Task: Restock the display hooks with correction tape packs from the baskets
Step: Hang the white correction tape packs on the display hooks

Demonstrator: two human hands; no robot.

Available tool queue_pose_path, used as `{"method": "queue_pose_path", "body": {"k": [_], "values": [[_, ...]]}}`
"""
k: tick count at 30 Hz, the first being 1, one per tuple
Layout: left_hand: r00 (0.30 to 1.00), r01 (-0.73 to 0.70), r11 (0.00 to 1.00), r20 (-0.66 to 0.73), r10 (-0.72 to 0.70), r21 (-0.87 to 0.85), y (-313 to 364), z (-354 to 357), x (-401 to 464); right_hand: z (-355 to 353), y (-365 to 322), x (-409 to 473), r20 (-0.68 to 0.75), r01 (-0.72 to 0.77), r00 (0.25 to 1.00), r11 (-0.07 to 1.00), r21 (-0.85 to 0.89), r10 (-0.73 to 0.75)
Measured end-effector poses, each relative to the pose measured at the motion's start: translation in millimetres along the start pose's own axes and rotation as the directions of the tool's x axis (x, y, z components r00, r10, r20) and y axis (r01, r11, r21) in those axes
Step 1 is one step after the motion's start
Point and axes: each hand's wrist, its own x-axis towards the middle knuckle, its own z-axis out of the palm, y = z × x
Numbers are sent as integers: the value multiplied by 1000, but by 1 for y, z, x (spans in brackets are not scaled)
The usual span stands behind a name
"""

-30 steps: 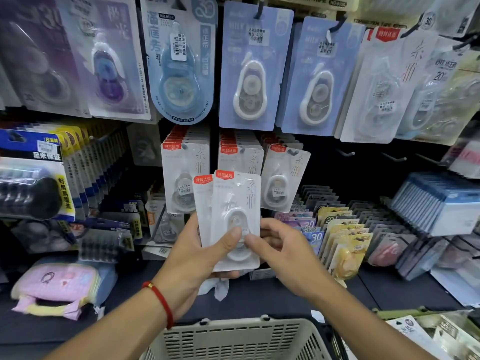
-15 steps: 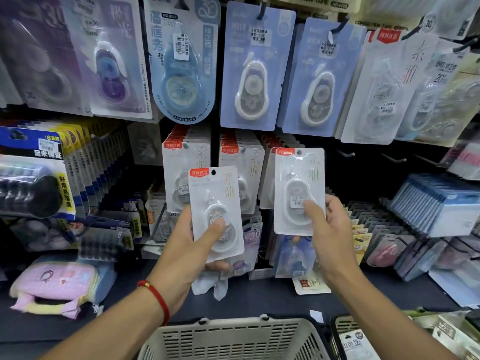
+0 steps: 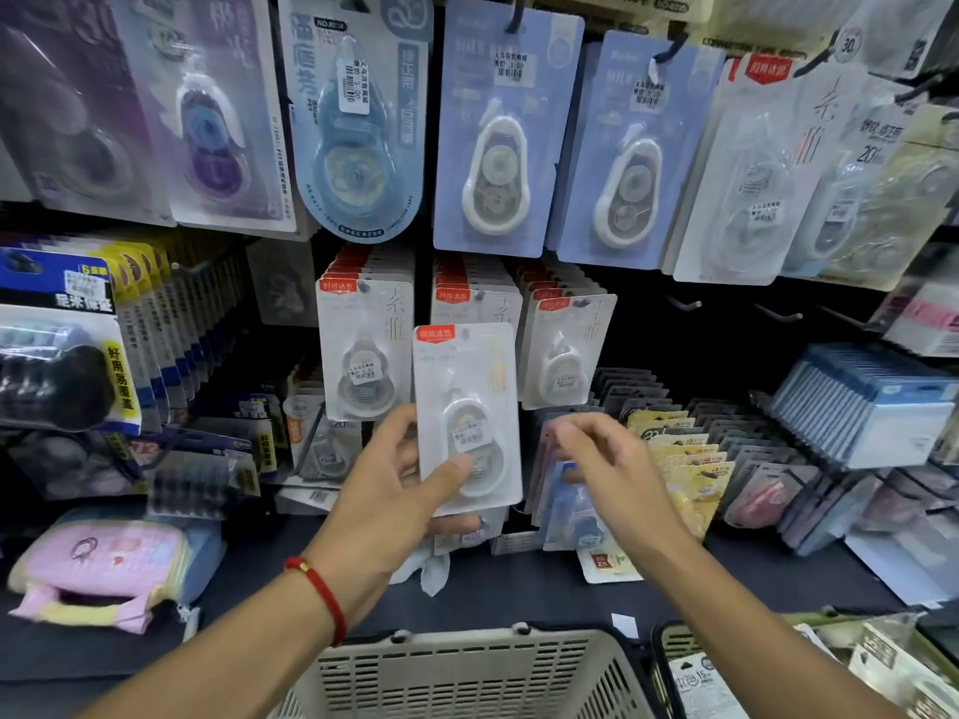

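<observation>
My left hand (image 3: 394,490) holds one white correction tape pack (image 3: 467,417) with a red label, thumb across its lower front. It stands upright in front of the middle hook row. Three hook rows of the same white packs hang behind it: left (image 3: 363,350), middle (image 3: 475,298) and right (image 3: 563,350). My right hand (image 3: 607,459) hovers just below the right row with fingers loosely bent and nothing in it. A beige basket (image 3: 467,672) sits at the bottom centre, its inside hidden.
Larger blue tape packs (image 3: 503,127) hang on the upper hooks. Bare hooks (image 3: 685,303) stick out to the right of the white rows. A second basket (image 3: 690,666) with packs is at the bottom right. A pink pouch (image 3: 98,568) lies on the dark shelf at left.
My right hand took one pack from my left hand and lifted it to the right hook row. That pack now hangs there, and the hand has dropped away with nothing in it.
</observation>
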Motion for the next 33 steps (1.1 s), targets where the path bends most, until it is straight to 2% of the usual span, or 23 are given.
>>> {"method": "queue_pose_path", "body": {"k": [2, 3, 5, 8, 11, 15, 20, 22, 24, 26, 27, 29, 31, 33], "values": [[999, -31, 995, 41, 27, 98, 1, 7, 1, 6, -5, -6, 180, 58, 981, 996, 69, -69], [997, -55, 987, 65, 45, 148, 1, 10, 2, 9, -6, -9, 220, 75, 971, 993, 87, -93], [995, -77, 979, 83, 62, 191, 3, 19, 6, 12, -6, -12, 173, 93, 979, 990, 110, -111], [996, -90, 976, 45, 83, 197, 3, 32, 13, 7, -10, -9, -22, 65, 998, 975, 213, -61], [993, -108, 972, 71, 95, 208, 3, 46, 16, -3, -13, -2, -177, 34, 984, 967, 253, 12], [988, -121, 975, 122, 99, 187, 3, 57, 14, -13, -16, 2, -186, 53, 983, 961, 272, -1], [988, -109, 978, 127, 87, 181, 4, 57, 12, -21, -17, 3, -179, 126, 980, 964, 235, -84], [990, -94, 974, 126, 69, 206, 3, 57, 14, -21, -13, 5, -178, 122, 980, 971, 207, -85], [990, -73, 950, 141, 31, 303, 1, 55, 17, -18, -7, 8, -178, 56, 983, 992, 114, -35], [985, -116, 868, 169, 37, 484, 0, 48, 19, -17, 5, 10, -191, -16, 982, 992, -127, -8], [977, -195, 785, 183, 106, 588, -1, 43, 19, -17, 11, 9, -187, -5, 981, 954, -299, -53], [928, -354, 547, 210, 308, 759, -3, 33, 21, -16, 16, 8, -112, 154, 957, 799, -582, -267], [882, -400, 370, 243, 403, 839, -3, 24, 25, -13, 18, 11, 61, 338, 904, 618, -710, -424], [864, -413, 265, 283, 415, 872, -4, 17, 31, -7, 19, 17, 172, 407, 880, 515, -754, -443]]}}
